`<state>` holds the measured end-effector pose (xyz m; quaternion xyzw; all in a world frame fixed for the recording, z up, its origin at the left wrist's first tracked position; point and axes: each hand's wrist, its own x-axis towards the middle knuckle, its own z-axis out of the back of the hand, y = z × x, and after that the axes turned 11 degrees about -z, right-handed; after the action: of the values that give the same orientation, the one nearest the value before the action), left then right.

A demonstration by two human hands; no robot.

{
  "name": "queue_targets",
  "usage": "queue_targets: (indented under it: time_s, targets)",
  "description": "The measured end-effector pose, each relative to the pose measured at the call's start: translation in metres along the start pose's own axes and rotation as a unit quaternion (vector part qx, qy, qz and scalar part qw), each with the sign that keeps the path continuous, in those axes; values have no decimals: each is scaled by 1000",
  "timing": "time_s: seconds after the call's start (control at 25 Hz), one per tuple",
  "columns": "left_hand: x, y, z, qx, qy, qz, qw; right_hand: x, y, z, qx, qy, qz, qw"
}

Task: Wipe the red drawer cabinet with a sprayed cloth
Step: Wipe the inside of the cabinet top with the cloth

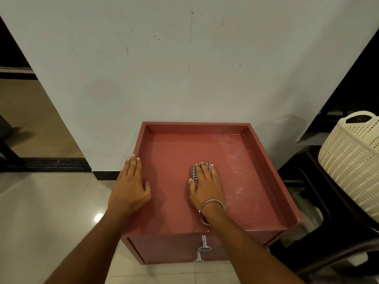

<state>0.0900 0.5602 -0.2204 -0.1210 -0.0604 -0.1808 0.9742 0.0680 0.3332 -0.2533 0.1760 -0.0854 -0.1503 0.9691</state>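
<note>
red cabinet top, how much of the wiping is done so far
Done: the left part of the red cabinet top looks clean. In hand: the right hand presses the cloth mid-top while the left hand rests on the rim. Left: whitish smears on the right side; the drawer front shows no wiping.

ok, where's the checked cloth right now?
Head view: the checked cloth lies under the right hand, pressed onto the recessed top of the red drawer cabinet, right of centre.
</note>
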Motion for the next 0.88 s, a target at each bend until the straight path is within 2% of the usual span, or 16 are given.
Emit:
queue_targets:
  time_s: [0.16,0.32,0.48,0.68,0.8,0.88]
  targets:
    - [-10,-1,1,0,-1,-11,1000,4,-22,8,-3,1,28,1000]
    - [-15,-2,1,-2,-12,-11,1000,6,-62,23,-13,-25,-24,999]
    - [-15,-4,1,0,-13,-10,1000,-5,-48,22,2,-25,-64,998]
    - [-19,-3,1,4,-8,-18,1000,-31,-19,11,14,-1,-12,1000]
    - [-24,-3,1,0,-2,-18,1000,-30,-32,17,1,10,17,1000]
    - [-26,-3,1,1,4,-19,1000,-26,-57,27,-11,-10,1,1000]
